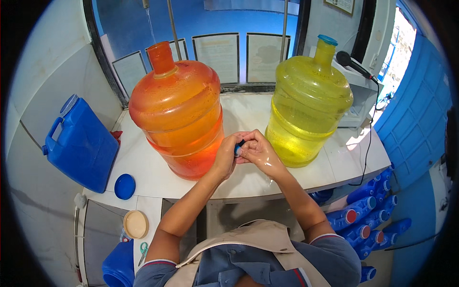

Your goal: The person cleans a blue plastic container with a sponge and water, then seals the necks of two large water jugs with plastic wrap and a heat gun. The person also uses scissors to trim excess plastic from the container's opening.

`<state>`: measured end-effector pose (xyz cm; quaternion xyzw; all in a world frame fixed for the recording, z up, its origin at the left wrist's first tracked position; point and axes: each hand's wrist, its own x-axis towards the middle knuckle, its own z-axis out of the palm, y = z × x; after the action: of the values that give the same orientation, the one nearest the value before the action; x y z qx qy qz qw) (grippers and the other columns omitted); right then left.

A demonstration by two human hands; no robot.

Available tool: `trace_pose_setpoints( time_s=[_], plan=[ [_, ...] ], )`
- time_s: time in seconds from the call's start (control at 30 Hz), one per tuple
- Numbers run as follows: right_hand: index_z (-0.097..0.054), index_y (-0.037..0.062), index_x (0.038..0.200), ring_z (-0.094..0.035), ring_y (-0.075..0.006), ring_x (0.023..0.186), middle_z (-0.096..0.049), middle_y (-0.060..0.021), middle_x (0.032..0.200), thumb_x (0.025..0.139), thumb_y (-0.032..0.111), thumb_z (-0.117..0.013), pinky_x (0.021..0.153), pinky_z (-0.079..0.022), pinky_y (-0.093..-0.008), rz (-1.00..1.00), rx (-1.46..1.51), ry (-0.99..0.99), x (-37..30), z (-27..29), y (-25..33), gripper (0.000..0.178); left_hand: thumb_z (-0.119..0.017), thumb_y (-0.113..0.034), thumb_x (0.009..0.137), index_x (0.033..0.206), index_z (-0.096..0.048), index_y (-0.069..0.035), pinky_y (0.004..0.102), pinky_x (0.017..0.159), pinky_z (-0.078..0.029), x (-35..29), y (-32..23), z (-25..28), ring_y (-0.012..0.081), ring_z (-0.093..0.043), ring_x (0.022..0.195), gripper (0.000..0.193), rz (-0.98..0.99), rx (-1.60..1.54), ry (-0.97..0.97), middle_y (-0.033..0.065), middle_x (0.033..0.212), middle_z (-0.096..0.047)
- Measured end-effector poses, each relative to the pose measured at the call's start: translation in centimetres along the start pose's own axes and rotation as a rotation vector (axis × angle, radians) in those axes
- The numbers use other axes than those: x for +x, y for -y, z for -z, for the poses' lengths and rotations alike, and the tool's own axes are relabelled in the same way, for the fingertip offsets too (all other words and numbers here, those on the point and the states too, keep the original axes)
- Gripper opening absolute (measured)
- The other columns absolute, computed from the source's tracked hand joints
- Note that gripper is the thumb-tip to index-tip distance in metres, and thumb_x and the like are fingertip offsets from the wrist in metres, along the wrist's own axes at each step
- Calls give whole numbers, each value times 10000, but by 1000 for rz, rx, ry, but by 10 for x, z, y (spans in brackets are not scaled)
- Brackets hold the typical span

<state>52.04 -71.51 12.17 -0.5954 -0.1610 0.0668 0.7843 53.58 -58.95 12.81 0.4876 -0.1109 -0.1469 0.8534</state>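
Observation:
My left hand [228, 154] and my right hand [258, 152] meet over the counter, between two large water jugs. Their fingers are closed around a small blue piece [237, 149], which looks like a bottle cap; most of it is hidden. Wet patches shine on my right hand and wrist. On the left, the orange jug [179, 103] stands upright, partly filled, its mouth uncovered. A thin stream of water [150, 24] falls from a spout [146, 4] towards that mouth. To the right stands the yellow-green jug [311, 91], also partly filled, with a blue rim at its neck.
A blue jerrycan [83, 146] and a round blue lid [125, 186] sit on the counter [239, 110] at left. Nearer are a beige round lid [136, 224] and green-handled scissors [143, 251]. A corded microphone [354, 64] lies back right. Several blue containers [361, 210] crowd the lower right.

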Motion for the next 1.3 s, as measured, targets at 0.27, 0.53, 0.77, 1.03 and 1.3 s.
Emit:
trace_pose_setpoints(
  time_s=[0.27, 0.53, 0.77, 1.03, 1.3],
  plan=[
    [-352, 15, 974, -594, -149, 727, -543, -112, 962, 873, -3, -523, 657, -559, -293, 16, -120, -2, 3, 6, -12, 200, -362, -237, 873, 1045, -545, 35, 198, 505, -392, 1, 5, 4, 88, -509, 631, 370, 3, 58, 37, 63, 806, -586],
    [-415, 23, 1064, -622, -164, 737, -596, -98, 880, 878, 16, -529, 681, -535, -282, 74, 32, 38, 22, 8, 16, 218, -506, -267, 903, 1009, -486, -36, 210, 652, -416, 10, -24, -6, 81, -499, 756, 255, -130, 193, 25, 31, 847, -518],
    [-509, -16, 1076, -621, -161, 763, -618, -104, 863, 891, 80, -551, 701, -518, -283, 233, -128, 192, 55, -23, 75, 213, -578, -223, 890, 1015, -510, 16, 253, 720, -452, -24, -114, 3, 106, -548, 787, 278, -562, 517, -140, 54, 861, -559],
    [-568, -41, 1032, -596, -169, 879, -613, -102, 937, 877, 68, -472, 784, -483, -273, 643, -186, 89, 184, -84, 131, 212, -627, -372, 836, 1069, -599, 40, 273, 748, -461, 54, -263, 65, 161, -582, 853, 475, -883, 1066, -539, 126, 978, -628],
    [-549, -9, 1102, -563, -283, 1015, -563, -153, 1100, 751, 83, -531, 899, -434, -326, 1055, -588, 195, 260, -98, 121, 363, -544, -321, 871, 975, -629, 34, 283, 706, -470, 89, -262, 68, 187, -597, 807, 379, -716, 1195, -228, 124, 939, -629]
  ],
)
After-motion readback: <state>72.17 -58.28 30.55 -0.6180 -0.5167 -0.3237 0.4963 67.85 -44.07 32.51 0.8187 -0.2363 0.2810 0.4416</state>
